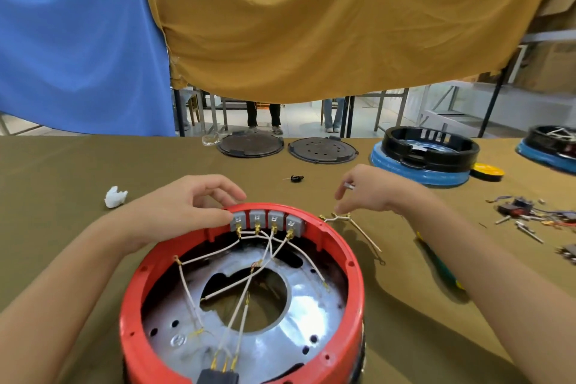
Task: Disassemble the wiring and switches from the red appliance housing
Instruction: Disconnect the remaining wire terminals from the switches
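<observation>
The red appliance housing (352,259) stands open side up in front of me, with a silver metal plate (311,305) inside. Several grey switches (265,220) sit in a row at its far rim. White wires (218,254) run from them across the plate to a black connector (218,377) at the near edge. My left hand (193,199) pinches the far rim at the leftmost switch, thumb inside and fingers curled over the outside. My right hand (371,193) hovers with loosely bent fingers just above a loose white wire bundle (339,218) on the cloth, holding nothing.
A green-handled screwdriver (439,262) lies under my right forearm. Removed parts (530,215) are piled at the right. Behind are a blue-and-black housing (424,159), a yellow disc (487,171), two dark round plates (250,143), a small black part (296,178) and a crumpled tissue (115,196).
</observation>
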